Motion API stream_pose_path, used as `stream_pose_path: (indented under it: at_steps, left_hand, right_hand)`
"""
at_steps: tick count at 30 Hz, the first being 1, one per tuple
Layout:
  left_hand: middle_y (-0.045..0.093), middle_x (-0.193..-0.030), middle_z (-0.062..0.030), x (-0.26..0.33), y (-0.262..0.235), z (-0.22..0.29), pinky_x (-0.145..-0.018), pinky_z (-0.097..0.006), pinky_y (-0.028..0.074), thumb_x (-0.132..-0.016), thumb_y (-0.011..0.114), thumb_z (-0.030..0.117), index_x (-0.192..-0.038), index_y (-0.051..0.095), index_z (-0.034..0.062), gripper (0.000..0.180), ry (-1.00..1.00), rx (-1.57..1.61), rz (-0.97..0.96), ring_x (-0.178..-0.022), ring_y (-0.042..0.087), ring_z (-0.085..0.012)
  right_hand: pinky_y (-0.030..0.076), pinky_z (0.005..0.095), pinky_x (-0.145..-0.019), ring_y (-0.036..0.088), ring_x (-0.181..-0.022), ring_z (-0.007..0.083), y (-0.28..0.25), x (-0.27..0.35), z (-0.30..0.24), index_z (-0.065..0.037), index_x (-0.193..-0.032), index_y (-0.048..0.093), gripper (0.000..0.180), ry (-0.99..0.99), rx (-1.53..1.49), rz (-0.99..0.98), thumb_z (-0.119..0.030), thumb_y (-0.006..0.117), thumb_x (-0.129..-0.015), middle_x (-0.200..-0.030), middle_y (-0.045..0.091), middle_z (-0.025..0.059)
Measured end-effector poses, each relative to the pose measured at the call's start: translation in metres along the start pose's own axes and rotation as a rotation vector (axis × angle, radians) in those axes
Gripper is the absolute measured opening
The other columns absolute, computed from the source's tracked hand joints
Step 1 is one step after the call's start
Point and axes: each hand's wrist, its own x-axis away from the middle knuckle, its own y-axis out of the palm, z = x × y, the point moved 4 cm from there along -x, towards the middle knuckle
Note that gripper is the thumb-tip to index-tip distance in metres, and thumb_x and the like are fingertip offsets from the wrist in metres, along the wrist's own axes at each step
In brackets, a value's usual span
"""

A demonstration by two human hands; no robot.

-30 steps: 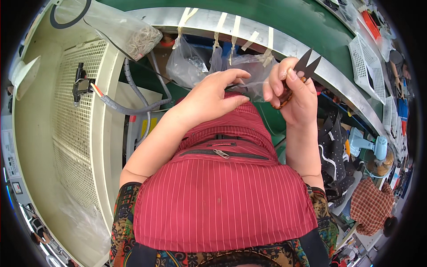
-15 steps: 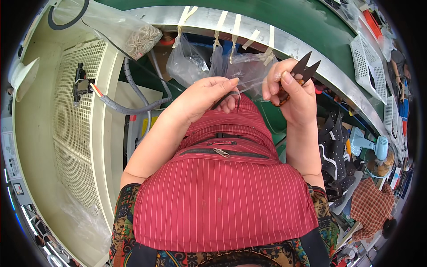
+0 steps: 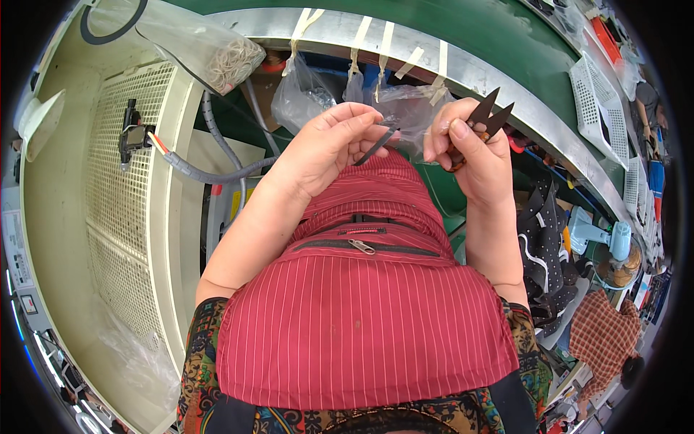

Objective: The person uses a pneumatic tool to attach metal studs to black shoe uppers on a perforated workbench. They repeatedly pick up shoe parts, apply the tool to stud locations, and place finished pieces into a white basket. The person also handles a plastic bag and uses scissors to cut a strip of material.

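My left hand (image 3: 334,142) is closed, thumb against the fingers, around a thin black strip (image 3: 381,146) whose free end sticks out toward the right. In my right hand (image 3: 473,153) is a pair of scissors (image 3: 494,114), dark blades a little apart and pointing up and away. The brown handles are mostly hidden by the palm and fingers. Both hands hover above my red striped apron (image 3: 361,325), a short gap between them. Just beyond them hang clear plastic bags (image 3: 303,94), fixed with strips of masking tape (image 3: 385,54) to a metal edge.
A metal rail (image 3: 535,83) borders a green surface (image 3: 448,22). On the left stands a cream perforated housing (image 3: 119,202) with a grey wrapped cable (image 3: 210,177). Above it hangs a bag of beige bands (image 3: 235,65). White baskets (image 3: 600,108) and a light blue fan (image 3: 600,235) are at right.
My left hand has shifted slightly up and left, away from the right. The black strip now points up to the right. The scissors have tilted and dropped slightly.
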Motion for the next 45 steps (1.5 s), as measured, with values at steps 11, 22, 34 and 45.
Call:
stream_pose_path:
  at_steps: [11,22,34,45]
  left_hand:
    - [0.065,-0.090,-0.0081,0.008,-0.030,0.038,-0.076,-0.028,0.047,-0.084,0.063,0.006,-0.099,0.058,0.0101,0.017,0.517,-0.024,0.110,-0.086,0.061,-0.0179]
    - [0.063,-0.093,-0.0082,0.146,-0.082,0.174,-0.079,-0.032,0.044,-0.086,0.060,0.005,-0.091,0.058,0.0044,0.006,1.015,0.028,0.243,-0.088,0.056,-0.0163]
    - [0.055,-0.084,-0.0123,0.311,-0.193,0.306,-0.072,-0.033,0.038,-0.084,0.055,0.000,-0.092,0.055,-0.0060,0.010,1.252,-0.011,0.469,-0.078,0.049,-0.0206]
    - [0.052,-0.081,-0.0088,0.482,-0.292,0.374,-0.067,-0.031,0.036,-0.086,0.053,0.001,-0.092,0.054,-0.0040,0.007,1.407,-0.017,0.862,-0.074,0.046,-0.0190]
  right_hand:
    - [0.034,0.0201,-0.050,0.046,-0.056,0.0061,-0.007,0.007,0.004,-0.005,-0.091,0.058,0.011,0.086,0.168,0.030,-0.015,0.053,-0.092,-0.069,0.059,0.0033]
    - [0.045,0.0325,-0.066,0.056,-0.072,0.0278,-0.128,0.064,0.087,0.000,-0.091,0.059,0.014,0.193,1.135,0.176,-0.012,0.059,-0.085,-0.080,0.057,0.0132]
    - [0.048,0.0349,-0.070,0.061,-0.078,0.0309,-0.227,0.129,0.102,-0.001,-0.092,0.061,0.020,0.409,1.353,0.420,-0.019,0.059,-0.085,-0.085,0.062,0.0173]
    - [0.048,0.0401,-0.069,0.063,-0.079,0.0362,-0.328,0.172,0.084,-0.004,-0.092,0.065,0.029,0.625,1.451,0.860,-0.030,0.055,-0.086,-0.081,0.064,0.0211]
